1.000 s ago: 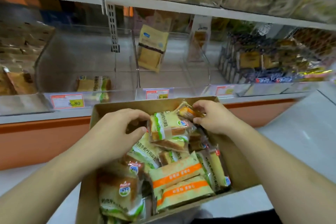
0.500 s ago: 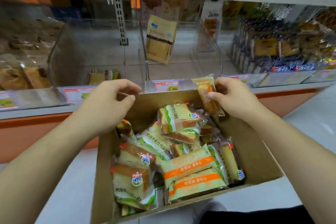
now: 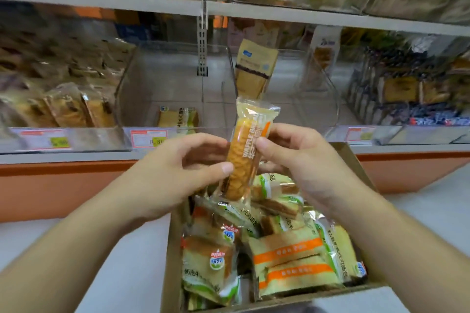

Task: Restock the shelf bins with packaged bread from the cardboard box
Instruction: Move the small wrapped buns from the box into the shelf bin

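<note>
Item held: one waffle bread packet (image 3: 245, 155), upright, raised above the cardboard box (image 3: 173, 262) and in front of the shelf bins.

My left hand (image 3: 178, 173) pinches its lower half, thumb across the front. My right hand (image 3: 297, 160) grips the middle from the other side, thumb on the printed face.

Handling, as I judge it: light, soft bread inside slick, crinkly film; it would crush under a hard squeeze and slide in a loose one. Best held round the middle, not by the sealed ends.

Box contents: many more wrapped bread packets, some with green bands and some with orange.

Beyond: a clear bin (image 3: 162, 89) holding a single packet (image 3: 178, 117), with price tags along the shelf edge.
</note>
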